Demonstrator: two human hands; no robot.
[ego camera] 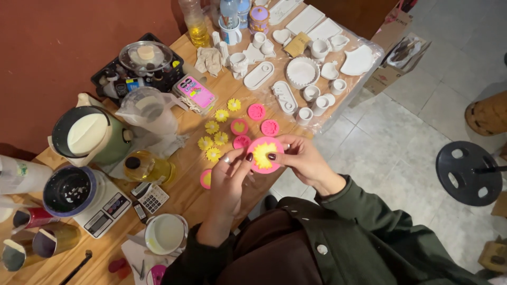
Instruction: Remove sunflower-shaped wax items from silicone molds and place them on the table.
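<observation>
Head view, looking down on a wooden counter [185, 195] set along a red wall. Left hand [231, 182] and right hand [301, 158]: fingers of both closed on one round pink mould [265, 155] with a yellow flower-shaped cast in it, held between them just above the counter's near edge. Behind the mould, on the counter: three smaller round pink moulds [256, 111], one with a yellow heart in it, and a cluster of loose yellow flower casts [213, 138]. One further pink mould [206, 179] lies just beside the left hand. Far end: white cast pieces [302, 72] on clear plastic sheet, among them trays, small cups, hearts and a fluted dish. Left side: green pot [90, 135] holding pale liquid, clear plastic jug [148, 108], jar of yellow liquid [147, 168], digital scale [105, 206] carrying a dark cup, small calculator [153, 198], white cup [165, 234]. Person wears a dark green jacket over a brown apron. Tiled floor to the right, with a black round stool [467, 172].
</observation>
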